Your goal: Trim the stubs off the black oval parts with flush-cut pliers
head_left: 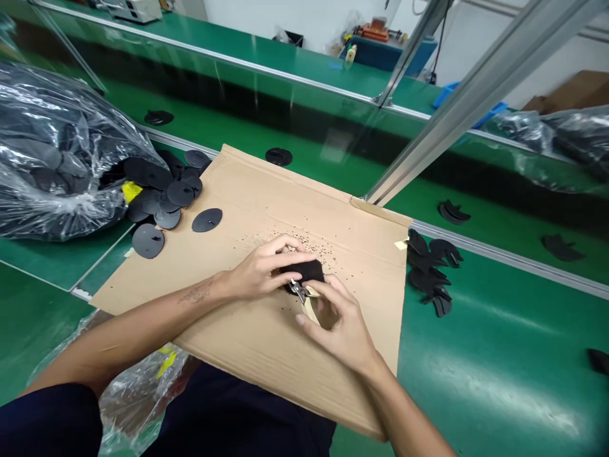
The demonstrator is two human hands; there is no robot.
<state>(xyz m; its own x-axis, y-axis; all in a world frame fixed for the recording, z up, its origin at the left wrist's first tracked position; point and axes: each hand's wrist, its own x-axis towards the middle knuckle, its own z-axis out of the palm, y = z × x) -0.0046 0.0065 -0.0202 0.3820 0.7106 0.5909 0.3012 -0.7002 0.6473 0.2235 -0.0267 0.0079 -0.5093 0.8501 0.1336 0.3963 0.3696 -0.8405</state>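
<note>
My left hand (266, 270) presses its fingers over a black round disc (309, 271) lying on a sheet of brown cardboard (247, 209). My right hand (340, 327) is closed round a small cutter with pale handles (304, 297), whose metal tip meets the disc's near edge. Tiny black trimmings (323, 247) are scattered on the cardboard just beyond my hands. A pile of uncut black discs (164, 193) spills from a clear plastic bag (52, 152) at the left. Trimmed black pieces (431, 273) lie on the green surface to the right of the cardboard.
A green conveyor belt (499, 209) with metal rails runs behind the cardboard, carrying single black pieces (454, 212). A slanted aluminium post (457, 114) rises at the right. Another plastic bag (561, 136) sits at the far right, and one more (137, 387) lies by my lap.
</note>
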